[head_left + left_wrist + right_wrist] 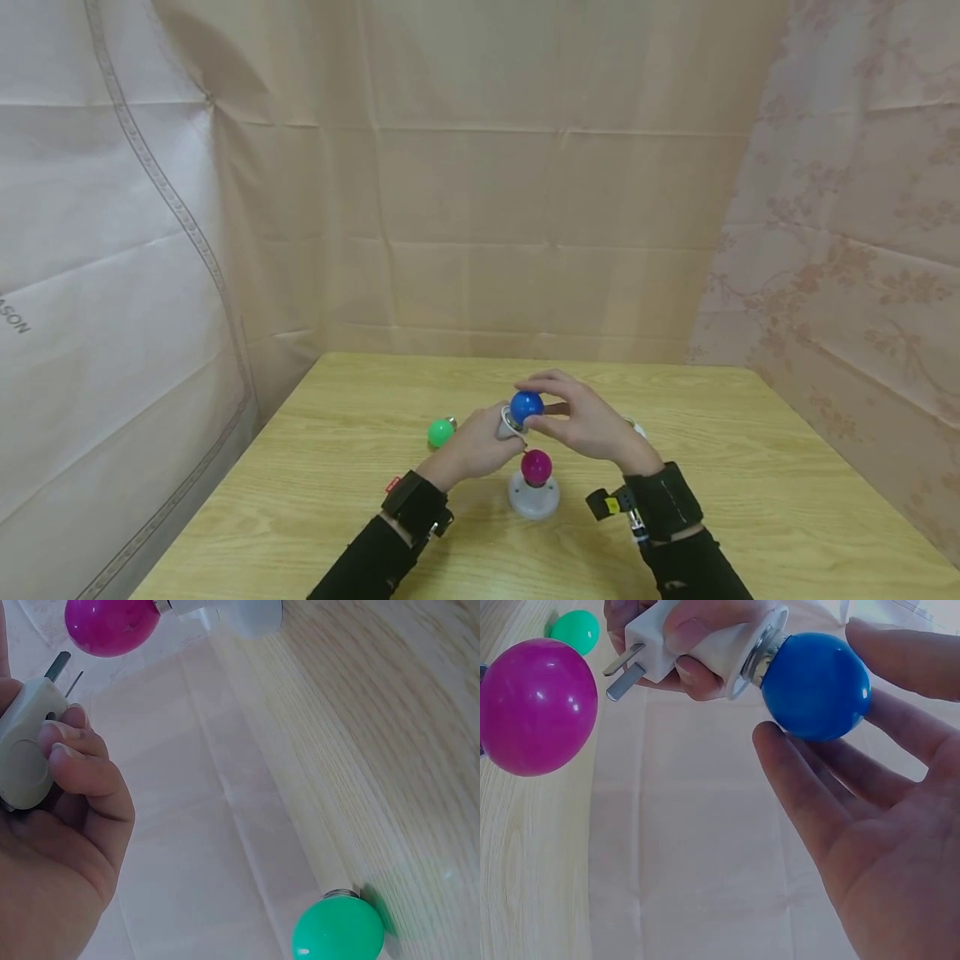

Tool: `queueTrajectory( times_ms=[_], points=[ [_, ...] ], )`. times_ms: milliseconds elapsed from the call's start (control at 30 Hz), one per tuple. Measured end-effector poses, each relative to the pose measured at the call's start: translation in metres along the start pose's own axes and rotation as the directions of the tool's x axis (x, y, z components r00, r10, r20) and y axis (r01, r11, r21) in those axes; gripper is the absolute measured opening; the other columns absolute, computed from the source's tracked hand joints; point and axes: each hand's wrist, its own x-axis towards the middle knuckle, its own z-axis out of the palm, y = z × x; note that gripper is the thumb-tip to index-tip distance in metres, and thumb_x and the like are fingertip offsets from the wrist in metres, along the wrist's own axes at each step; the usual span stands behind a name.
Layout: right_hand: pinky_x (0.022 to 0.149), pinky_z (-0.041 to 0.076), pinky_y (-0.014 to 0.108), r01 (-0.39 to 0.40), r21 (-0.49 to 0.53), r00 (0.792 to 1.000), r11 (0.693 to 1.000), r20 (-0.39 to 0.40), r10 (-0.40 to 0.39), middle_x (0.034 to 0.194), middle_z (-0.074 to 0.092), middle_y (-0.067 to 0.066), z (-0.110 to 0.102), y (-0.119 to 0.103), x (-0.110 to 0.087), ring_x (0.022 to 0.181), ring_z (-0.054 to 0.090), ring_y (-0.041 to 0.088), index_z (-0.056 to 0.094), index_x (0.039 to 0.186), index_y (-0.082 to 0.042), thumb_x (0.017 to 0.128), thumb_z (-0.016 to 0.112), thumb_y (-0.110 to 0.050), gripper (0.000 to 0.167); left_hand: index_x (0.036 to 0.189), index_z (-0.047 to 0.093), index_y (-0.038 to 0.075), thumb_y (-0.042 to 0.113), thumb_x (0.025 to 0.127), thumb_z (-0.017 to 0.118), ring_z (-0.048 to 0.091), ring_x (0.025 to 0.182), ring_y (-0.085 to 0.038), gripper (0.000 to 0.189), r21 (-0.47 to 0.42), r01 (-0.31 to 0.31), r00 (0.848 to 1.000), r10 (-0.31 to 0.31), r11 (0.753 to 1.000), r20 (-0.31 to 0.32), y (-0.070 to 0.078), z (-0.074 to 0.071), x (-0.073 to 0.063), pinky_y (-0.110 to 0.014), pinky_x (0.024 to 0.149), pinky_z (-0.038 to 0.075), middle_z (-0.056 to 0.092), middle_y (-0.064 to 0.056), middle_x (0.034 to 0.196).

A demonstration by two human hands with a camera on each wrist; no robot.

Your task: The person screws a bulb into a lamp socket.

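Note:
My left hand (483, 442) grips a white plug-in bulb socket (720, 652), its two metal prongs bare on one side. A blue light bulb (817, 686) sits in the socket's mouth, with part of its metal screw base showing. Around the blue bulb curl the fingers and thumb of my right hand (588, 421). Just below both hands, a magenta bulb (536, 467) stands upright in a round white lamp base (534, 500) on the table. The left wrist view shows the socket's body (30, 750) in the left hand, but not the blue bulb.
A green bulb (441, 432) lies on its side on the wooden table (337, 467), left of the left hand. Behind the right wrist a white object (636, 427) is mostly hidden. Cloth hangs (525, 192) around the table's back and sides.

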Motion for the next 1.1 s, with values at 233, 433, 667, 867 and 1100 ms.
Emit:
queueTrajectory(
  times_ms=[233, 433, 667, 867, 1100],
  points=[
    [0.098, 0.052, 0.042, 0.009, 0.039, 1.0, 0.999, 0.025, -0.01, 0.142, 0.053, 0.016, -0.0048, -0.0015, -0.0018, 0.129, 0.054, 0.038, 0.056, 0.141, -0.003, 0.096, 0.069, -0.005, 0.047, 0.114, 0.058, 0.012, 0.025, 0.093, 0.065, 0.056, 0.074, -0.012, 0.026, -0.008, -0.004, 1.0, 0.004, 1.0, 0.0, 0.001, 0.0001, 0.0001, -0.029, 0.064, 0.047, 0.061, 0.002, 0.087],
    [0.099, 0.051, 0.045, 0.017, 0.012, 0.999, 1.0, 0.045, -0.018, 0.141, 0.052, 0.019, -0.0069, -0.0005, -0.0021, 0.131, 0.051, 0.041, 0.061, 0.134, -0.005, 0.094, 0.068, 0.003, 0.042, 0.119, 0.059, 0.011, 0.024, 0.093, 0.066, 0.059, 0.081, -0.014, 0.029, -0.007, 0.004, 1.0, -0.004, 1.0, 0.003, 0.0, 0.0007, 0.0005, -0.032, 0.07, 0.049, 0.064, 0.003, 0.093],
    [0.098, 0.052, 0.045, 0.019, 0.007, 0.999, 1.0, 0.039, -0.019, 0.136, 0.057, 0.014, -0.0051, 0.0024, -0.0013, 0.126, 0.056, 0.037, 0.061, 0.135, -0.005, 0.095, 0.067, 0.002, 0.041, 0.121, 0.059, 0.011, 0.022, 0.091, 0.066, 0.057, 0.078, -0.013, 0.032, 0.028, 0.01, 1.0, -0.009, 1.0, -0.012, -0.001, 0.0018, 0.0012, -0.031, 0.067, 0.048, 0.062, 0.003, 0.09],
    [0.098, 0.052, 0.044, 0.019, -0.014, 1.0, 1.0, 0.017, -0.019, 0.134, 0.059, 0.011, -0.0017, 0.0041, -0.0003, 0.123, 0.058, 0.033, 0.062, 0.135, -0.006, 0.095, 0.07, -0.005, 0.041, 0.121, 0.059, 0.012, 0.024, 0.091, 0.065, 0.057, 0.076, -0.012, 0.033, 0.032, 0.01, 1.0, -0.01, 0.999, -0.011, -0.0014, 0.0017, 0.0011, -0.03, 0.065, 0.048, 0.062, 0.004, 0.09],
    [0.097, 0.053, 0.042, 0.008, -0.036, 1.0, 0.999, -0.006, -0.008, 0.131, 0.059, 0.011, 0.0004, 0.0019, -0.0012, 0.12, 0.058, 0.032, 0.061, 0.137, -0.006, 0.098, 0.069, -0.014, 0.041, 0.121, 0.059, 0.012, 0.024, 0.091, 0.064, 0.055, 0.071, -0.011, 0.033, 0.029, 0.007, 1.0, -0.007, 1.0, -0.005, -0.0009, 0.0011, 0.0008, -0.028, 0.061, 0.046, 0.061, 0.004, 0.088]
  ],
)
